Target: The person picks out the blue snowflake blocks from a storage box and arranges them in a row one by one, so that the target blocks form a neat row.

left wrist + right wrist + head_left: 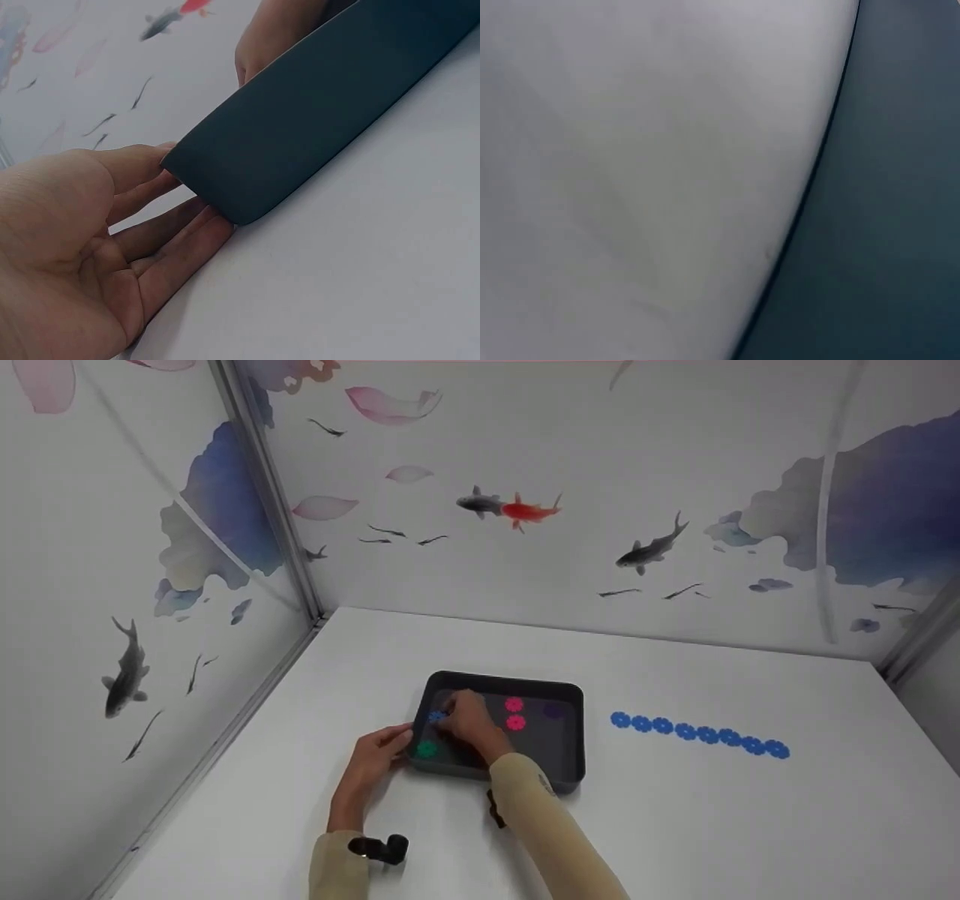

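Observation:
My left hand [375,761] holds the left side of a dark tray [555,765]. In the left wrist view, the thumb is at the tray's rim and the other fingers lie against its lower corner. Reaching into the tray, my right hand [471,718] has its bent fingertips on a small blue flower-shaped plastic disc [436,716] at the left; they partly cover it. A green disc [426,748] lies in the tray's near left corner. Two pink discs [514,704] lie right of the hand, and a dark purple one [553,710] farther right. The right wrist view shows no fingers.
On the white table [675,825], right of the tray, several blue discs [708,734] form a slightly slanting row. White panels [525,577] printed with fish and petals stand behind and at the left. A black wrist camera [386,849] sits on the left sleeve.

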Motion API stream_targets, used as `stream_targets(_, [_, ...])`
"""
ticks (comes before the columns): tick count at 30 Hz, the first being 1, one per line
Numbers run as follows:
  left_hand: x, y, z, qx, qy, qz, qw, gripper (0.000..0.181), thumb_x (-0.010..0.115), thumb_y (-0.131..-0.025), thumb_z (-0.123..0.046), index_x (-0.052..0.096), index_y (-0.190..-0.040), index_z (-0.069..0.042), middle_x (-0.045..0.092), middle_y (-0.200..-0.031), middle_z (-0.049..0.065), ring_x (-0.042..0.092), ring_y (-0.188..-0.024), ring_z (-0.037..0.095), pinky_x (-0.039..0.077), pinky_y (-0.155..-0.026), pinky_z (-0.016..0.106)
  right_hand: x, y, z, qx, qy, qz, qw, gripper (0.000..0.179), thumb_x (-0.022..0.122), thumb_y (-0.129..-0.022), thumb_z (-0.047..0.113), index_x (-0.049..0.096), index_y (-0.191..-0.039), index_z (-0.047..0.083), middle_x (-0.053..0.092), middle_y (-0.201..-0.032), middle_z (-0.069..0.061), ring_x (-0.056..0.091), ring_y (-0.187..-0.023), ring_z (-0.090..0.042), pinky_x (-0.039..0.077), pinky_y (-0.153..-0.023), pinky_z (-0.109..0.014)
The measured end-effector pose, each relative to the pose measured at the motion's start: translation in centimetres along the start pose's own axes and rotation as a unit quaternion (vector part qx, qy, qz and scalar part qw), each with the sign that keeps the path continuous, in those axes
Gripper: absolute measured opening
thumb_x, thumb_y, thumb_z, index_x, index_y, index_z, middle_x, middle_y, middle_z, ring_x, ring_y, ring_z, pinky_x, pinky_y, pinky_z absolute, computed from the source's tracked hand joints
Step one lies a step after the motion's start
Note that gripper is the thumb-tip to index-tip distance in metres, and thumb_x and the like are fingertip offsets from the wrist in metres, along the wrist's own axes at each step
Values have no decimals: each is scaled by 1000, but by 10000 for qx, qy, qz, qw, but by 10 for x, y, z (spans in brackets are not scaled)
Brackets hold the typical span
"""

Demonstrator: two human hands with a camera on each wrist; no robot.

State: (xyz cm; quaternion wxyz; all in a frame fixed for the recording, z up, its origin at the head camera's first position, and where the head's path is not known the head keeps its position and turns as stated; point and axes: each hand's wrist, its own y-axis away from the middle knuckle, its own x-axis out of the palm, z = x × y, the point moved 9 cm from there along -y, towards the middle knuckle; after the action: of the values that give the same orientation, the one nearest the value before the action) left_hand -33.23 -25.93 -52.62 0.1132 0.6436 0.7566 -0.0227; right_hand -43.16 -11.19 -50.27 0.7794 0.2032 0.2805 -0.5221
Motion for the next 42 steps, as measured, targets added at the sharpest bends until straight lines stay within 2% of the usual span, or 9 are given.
stream_targets(5, [1, 0, 0, 21, 16, 38, 10000, 38, 60, -101, -23, 64, -133, -3, 61, -139, 19, 64, -120, 27, 56, -99, 41, 2, 0, 0, 68, 91, 114, 9999, 28, 76, -88, 13, 72, -110, -4, 72, -109, -16, 63, -97, -24, 57, -93, -42])
stream_targets(11, [1, -2, 2, -37, -89, -13, 10000, 37, 60, -101, -23, 65, -133, -4, 62, -139, 18, 64, -120, 27, 55, -100, 41, 3, 1, 5, -258, 285, 94, 9992, 25, 75, -87, 11, 73, -105, -6, 73, -103, -16, 64, -90, -21, 59, -88, -40])
stream_targets(17, [1, 0, 2, -90, -116, -68, 9999, 37, 61, -101, -23, 65, -131, -3, 63, -137, 19, 65, -116, 26, 56, -98, 40, 2, 3, 8, -546, 540, 40, 9970, 26, 74, -87, 11, 72, -105, -8, 71, -105, -17, 62, -95, -23, 58, -91, -41])
stream_targets(22, [0, 0, 2, -63, -164, -75, 9998, 36, 61, -101, -22, 65, -132, -4, 62, -138, 18, 65, -118, 27, 56, -100, 41, 2, 3, 6, -438, 457, 100, 9979, 26, 72, -90, 13, 71, -108, -6, 66, -107, -15, 59, -96, -22, 57, -92, -40])
stream_targets(29, [0, -1, 0, 25, -103, -38, 9999, 36, 61, -101, -21, 65, -131, -3, 64, -135, 19, 65, -116, 26, 56, -98, 40, -3, 3, 8, -560, 397, 34, 9976, 25, 73, -89, 13, 72, -105, -6, 64, -105, -14, 56, -95, -20, 56, -91, -39])
stream_targets(35, [1, -2, -1, 20, 15, -8, 10000, 36, 61, -101, -21, 65, -131, -1, 65, -133, 20, 66, -114, 26, 57, -96, 39, -14, 7, 7, -717, 323, -82, 9969, 24, 74, -89, 14, 73, -105, -5, 61, -101, -11, 57, -90, -18, 57, -86, -36])
stream_targets(42, [1, 0, 0, -60, 33, 25, 10000, 38, 61, -101, -23, 64, -133, -3, 63, -136, 19, 64, -117, 26, 56, -99, 40, -36, 16, 18, -1359, 534, -375, 9886, 25, 77, -87, 16, 75, -102, -4, 64, -94, -13, 58, -86, -18, 57, -79, -31])
